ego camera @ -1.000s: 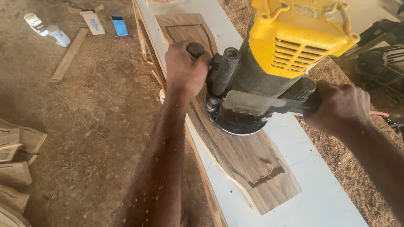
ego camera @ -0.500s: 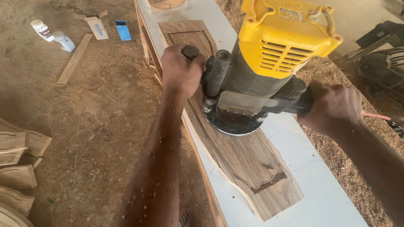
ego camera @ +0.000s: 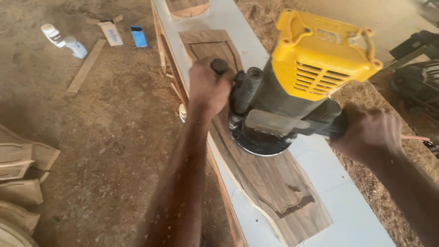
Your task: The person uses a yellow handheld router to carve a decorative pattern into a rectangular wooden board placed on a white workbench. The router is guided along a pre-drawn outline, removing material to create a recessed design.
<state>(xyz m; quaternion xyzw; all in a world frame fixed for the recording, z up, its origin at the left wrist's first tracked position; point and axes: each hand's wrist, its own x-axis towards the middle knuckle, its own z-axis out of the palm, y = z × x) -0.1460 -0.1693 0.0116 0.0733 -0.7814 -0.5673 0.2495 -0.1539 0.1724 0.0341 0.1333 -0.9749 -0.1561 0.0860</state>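
While gripped both sides, router [ego camera: 292,91] btwn hands

yellow router [ego camera: 292,87] slid further along the dark wooden board [ego camera: 279,183], both hands moved with it, more routed groove exposed behind

A yellow-topped router [ego camera: 292,87] with a grey body and black side handles stands upright, its round base flat on a long dark wooden panel [ego camera: 274,183] with a routed groove, lying along the white bench [ego camera: 338,201].
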